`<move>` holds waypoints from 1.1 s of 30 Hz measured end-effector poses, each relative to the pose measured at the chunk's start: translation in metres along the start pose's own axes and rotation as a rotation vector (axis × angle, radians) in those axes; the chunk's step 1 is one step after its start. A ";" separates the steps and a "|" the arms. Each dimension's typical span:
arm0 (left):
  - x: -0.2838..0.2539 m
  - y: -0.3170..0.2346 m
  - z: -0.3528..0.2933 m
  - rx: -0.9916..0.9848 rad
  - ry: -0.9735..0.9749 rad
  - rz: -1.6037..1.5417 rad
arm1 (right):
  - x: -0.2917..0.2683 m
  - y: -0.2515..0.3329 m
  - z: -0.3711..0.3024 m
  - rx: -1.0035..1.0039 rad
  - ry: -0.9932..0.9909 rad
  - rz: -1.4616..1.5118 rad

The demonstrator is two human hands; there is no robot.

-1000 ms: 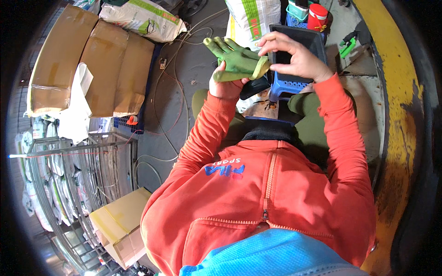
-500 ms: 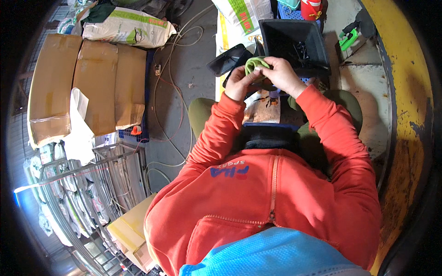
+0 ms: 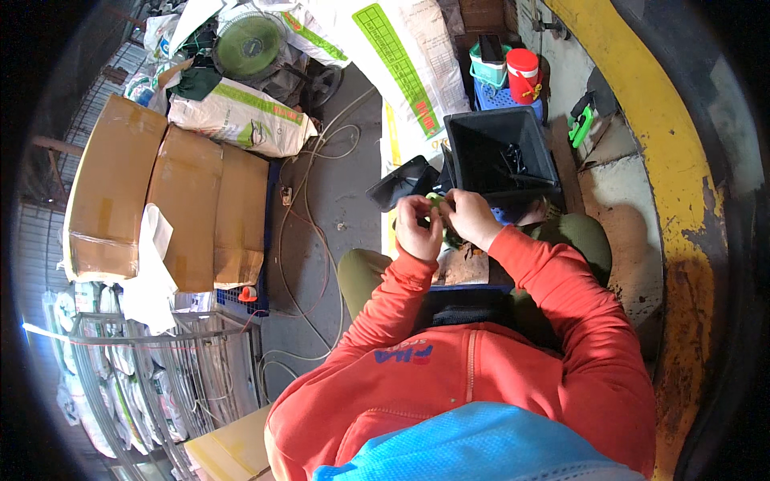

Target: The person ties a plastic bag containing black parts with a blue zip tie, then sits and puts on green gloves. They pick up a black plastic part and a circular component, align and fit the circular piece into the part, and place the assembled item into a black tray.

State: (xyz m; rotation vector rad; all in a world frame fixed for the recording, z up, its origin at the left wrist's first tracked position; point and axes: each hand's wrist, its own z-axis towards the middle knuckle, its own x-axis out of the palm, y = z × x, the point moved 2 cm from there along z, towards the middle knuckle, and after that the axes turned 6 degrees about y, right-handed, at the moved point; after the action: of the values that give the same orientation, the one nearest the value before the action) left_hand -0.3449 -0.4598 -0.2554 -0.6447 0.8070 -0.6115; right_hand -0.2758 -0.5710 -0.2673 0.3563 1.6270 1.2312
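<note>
"While the two hands are drawn together above the lap, what sits between them?"

"A green glove (image 3: 434, 197). Only a small patch of it shows at the fingertips, just short of the near edge of the black bin (image 3: 475, 148)."

"And how does each grip stand?"

"The left hand (image 3: 419, 228) has its fingers curled in on the glove, and the right hand (image 3: 472, 218) meets it from the other side, fingers bent the same way. Both are closed on it. How much of the glove each one has hold of, I can't tell; the knuckles hide it."

"Anything close by?"

"A shallow black tray (image 3: 393, 185) lies tilted just beyond the left hand, to the left of the bin. Some small dark pieces lie inside the bin."

"And farther out?"

"Past the bin there's a red jug (image 3: 524, 76) with a teal basket (image 3: 486, 76) beside it. Left of those stretches a white sack (image 3: 445, 72) with a green band. Well off to the left, brown cartons (image 3: 183, 216) stand side by side, a round fan (image 3: 247, 46) beyond them, and loose cable (image 3: 281, 232) trails over the grey floor (image 3: 325, 180)."
</note>
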 end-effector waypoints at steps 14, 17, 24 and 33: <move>0.035 0.070 -0.023 -0.282 0.790 0.192 | 0.014 -0.022 0.002 0.631 -0.104 1.265; 0.028 0.075 0.000 -0.420 0.610 0.133 | 0.019 -0.013 -0.004 0.358 0.066 0.755; 0.028 0.089 0.018 -0.531 0.230 -0.662 | 0.026 0.019 -0.016 0.077 -0.150 0.144; 0.069 0.099 -0.017 -0.381 0.726 -0.432 | -0.019 0.036 0.003 0.026 -0.168 0.185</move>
State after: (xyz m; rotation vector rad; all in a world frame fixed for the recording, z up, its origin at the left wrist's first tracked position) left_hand -0.2970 -0.4490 -0.3665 -0.9750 1.5026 -1.1312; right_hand -0.2771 -0.5675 -0.2268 0.6212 1.4922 1.2820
